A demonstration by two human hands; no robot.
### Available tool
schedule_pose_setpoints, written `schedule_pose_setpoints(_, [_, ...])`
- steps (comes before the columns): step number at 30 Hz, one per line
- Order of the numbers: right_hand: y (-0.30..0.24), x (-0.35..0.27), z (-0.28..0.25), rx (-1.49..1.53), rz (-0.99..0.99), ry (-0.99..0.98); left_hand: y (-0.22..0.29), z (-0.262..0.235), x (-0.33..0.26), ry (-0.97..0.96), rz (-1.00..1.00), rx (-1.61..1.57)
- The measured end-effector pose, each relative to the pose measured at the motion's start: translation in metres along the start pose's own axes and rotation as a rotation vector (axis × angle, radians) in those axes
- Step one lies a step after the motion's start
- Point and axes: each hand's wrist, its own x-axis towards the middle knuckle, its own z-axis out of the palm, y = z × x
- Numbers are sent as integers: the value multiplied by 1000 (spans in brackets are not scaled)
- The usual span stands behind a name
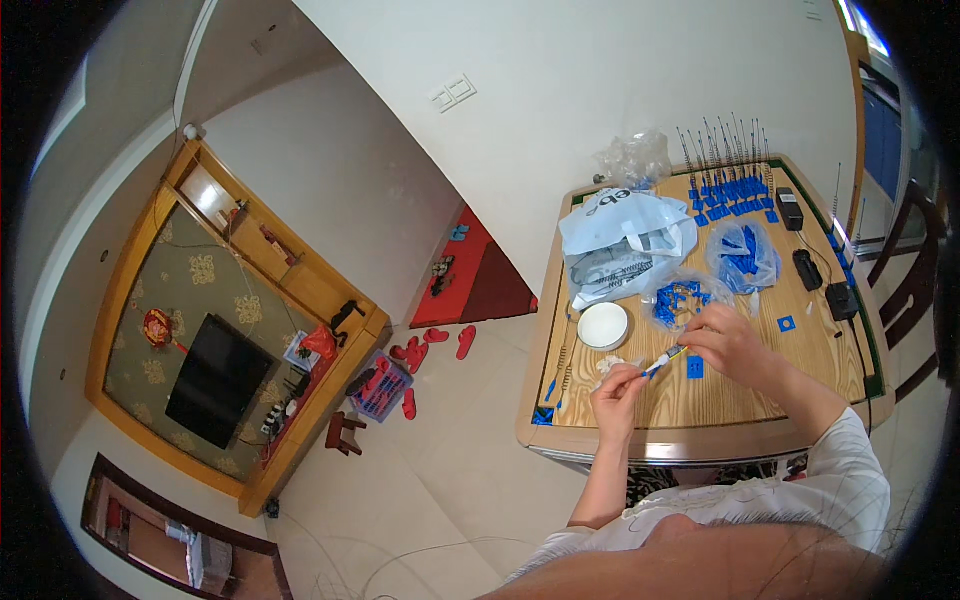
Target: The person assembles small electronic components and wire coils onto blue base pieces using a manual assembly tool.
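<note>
Both hands (pixel 665 362) pinch thin tool; white bowl (pixel 603 325), blue-parts bags (pixel 682 297) nr.

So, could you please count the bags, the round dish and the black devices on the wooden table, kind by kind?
Large opaque white bag: 1
Clear bags holding blue parts, and: 2
Empty-looking clear bag at the far edge: 1
Round white dish: 1
Black box-shaped devices, and: 3
Total: 8
</note>
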Motion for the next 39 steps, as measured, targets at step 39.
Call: schedule_pose_setpoints(39, [0, -1, 3, 6, -5, -25, -7, -4, -3, -4, -29, -38])
